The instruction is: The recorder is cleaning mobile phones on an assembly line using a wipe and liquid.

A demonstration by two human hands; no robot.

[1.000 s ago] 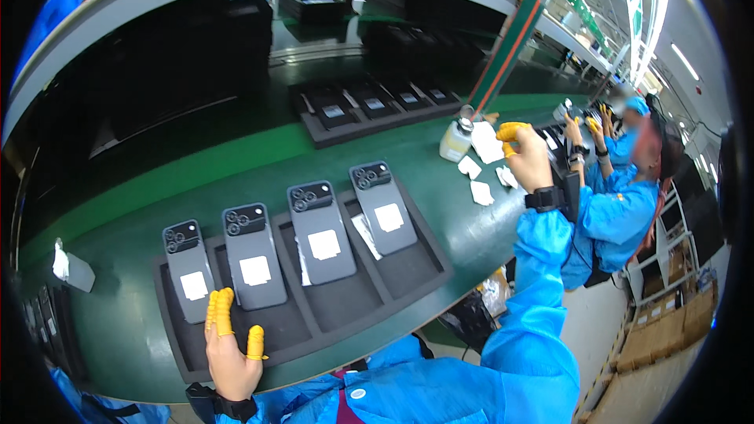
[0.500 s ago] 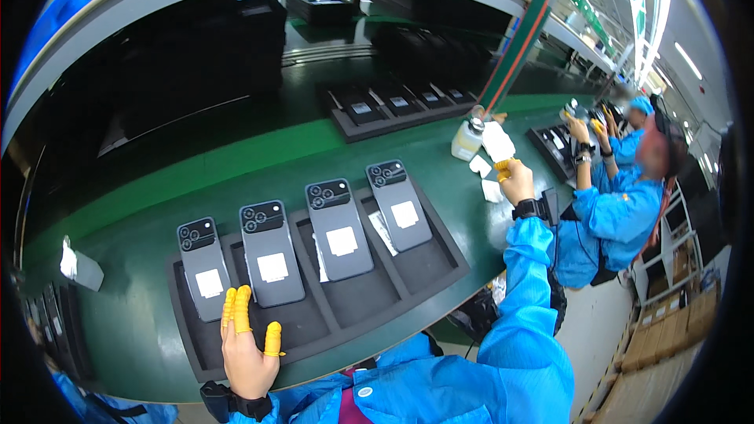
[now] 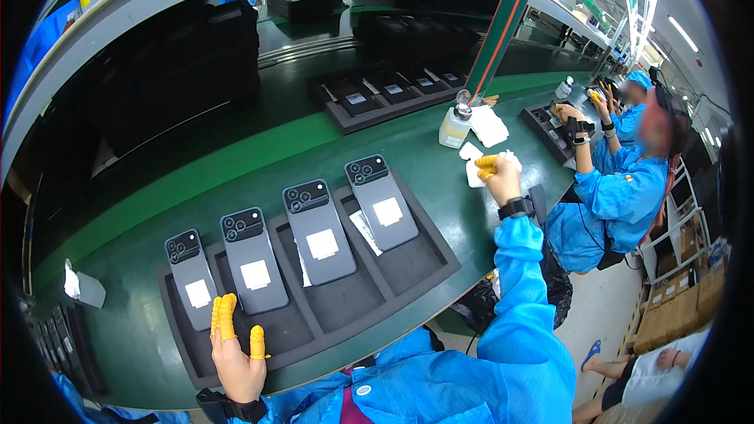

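Observation:
Four grey smartphones lie camera side up in a dark foam tray [image 3: 345,298], each with a white label: the leftmost phone [image 3: 191,271], the second phone [image 3: 255,255], the third phone [image 3: 318,228] and the rightmost phone [image 3: 382,200]. My left hand [image 3: 239,357], in yellow finger cots, is open at the leftmost phone's lower end; whether it touches cannot be told. Over the bench to the right, my right hand [image 3: 503,180] has its cotted fingers closed on a white wipe [image 3: 511,159]. Under and beside it lie white pieces [image 3: 473,176].
A dispenser bottle [image 3: 455,127] and a stack of white wipes [image 3: 488,127] stand behind my right hand. Farther back is another tray of phones [image 3: 393,114]. A white container [image 3: 88,290] sits at left. Co-workers in blue [image 3: 613,212] work at right beside another tray [image 3: 546,129].
My right hand has moved slightly left, and a white wipe now shows at its fingers. My left hand stays by the leftmost phone. The whole view has shifted a little.

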